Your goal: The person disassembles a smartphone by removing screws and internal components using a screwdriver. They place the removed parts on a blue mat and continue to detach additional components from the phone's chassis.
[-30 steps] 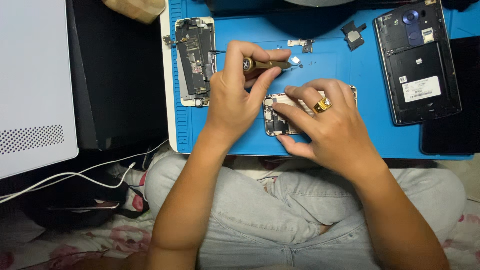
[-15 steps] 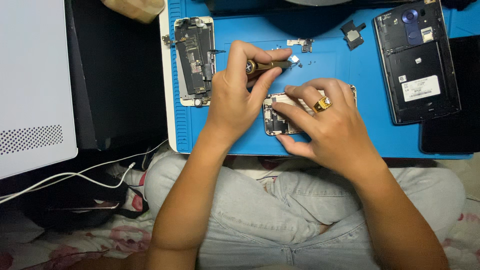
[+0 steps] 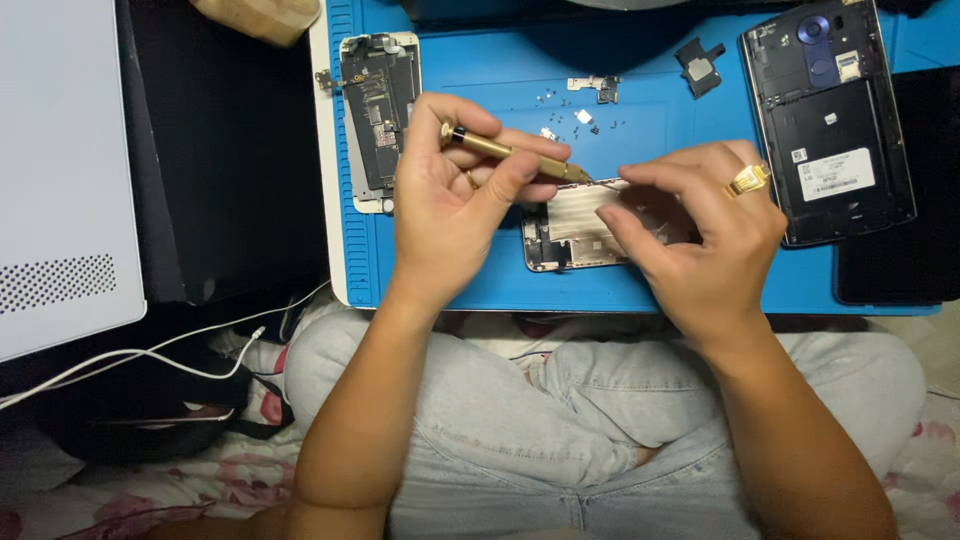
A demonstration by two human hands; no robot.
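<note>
Since the earlier frame the left hand [image 3: 450, 200] has swung the brass screwdriver [image 3: 510, 152] lower, so its tip now meets the upper edge of the opened phone [image 3: 570, 235], and the right hand [image 3: 700, 225] has slid rightward, baring more of the phone's ribbed metal shield. That phone lies flat on the blue mat [image 3: 640, 90] near its front edge, just above the person's lap. The left hand's grip is closed around the screwdriver shaft, thumb pressed along it; the right hand's grip is narrow, fingertips pinched at the phone's right end and pressing it down, a gold ring [image 3: 747, 180] showing on one finger. Tiny screws [image 3: 585, 120] lie scattered on the mat just beyond the tool. A second stripped phone frame [image 3: 378, 110] rests at the mat's left edge, and a dark phone with its back removed [image 3: 828, 120] lies to the right. By the look of it, the step in hand is working a screw at the shield's top edge; the next move calls for a steady tip and a firm hold on the phone.
</note>
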